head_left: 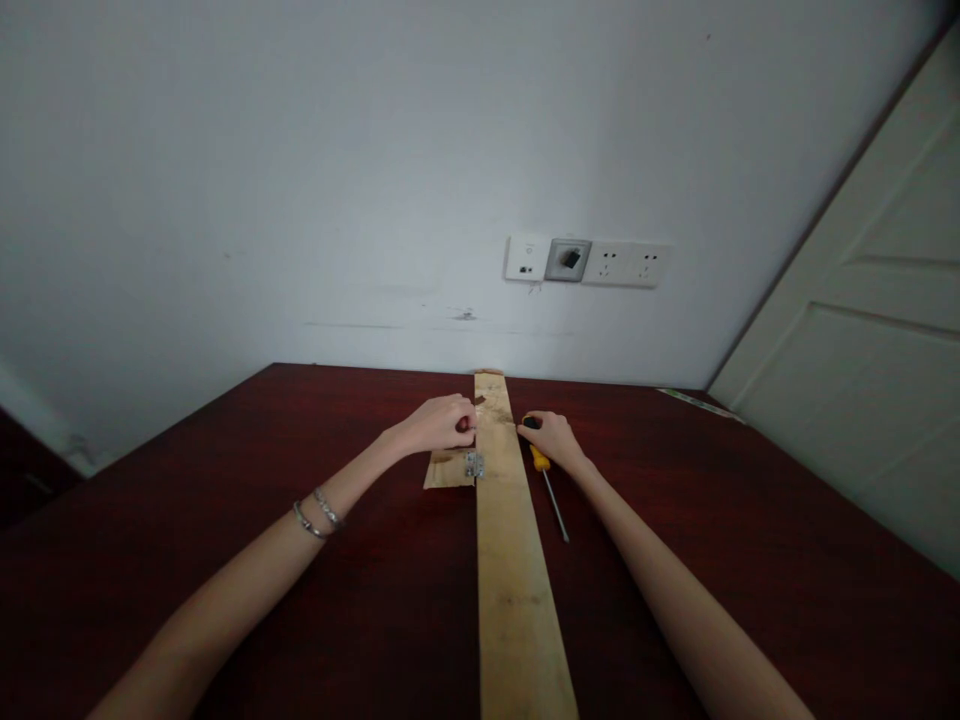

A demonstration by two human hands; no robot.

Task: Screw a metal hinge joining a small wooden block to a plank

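A long pale wooden board [514,570] runs away from me across the dark red table. My left hand [442,422] is closed at the board's left edge, fingers curled in; whatever they may hold is hidden. Just below it, a metal hinge [474,464] lies where a short wood piece [448,470] meets the long board. On the board's right side, my right hand [553,437] is closed around the black end of a screwdriver [541,459] with a yellow and black handle. Its fingertips are close to the board's edge, and the shaft points back toward me.
The dark red table [315,590] reaches to a white wall [337,180] at the back. Sockets [626,264] with a black plug [571,258] are set in the wall. A thin printed strip [697,403] lies at the back right edge, beside a white door [877,330].
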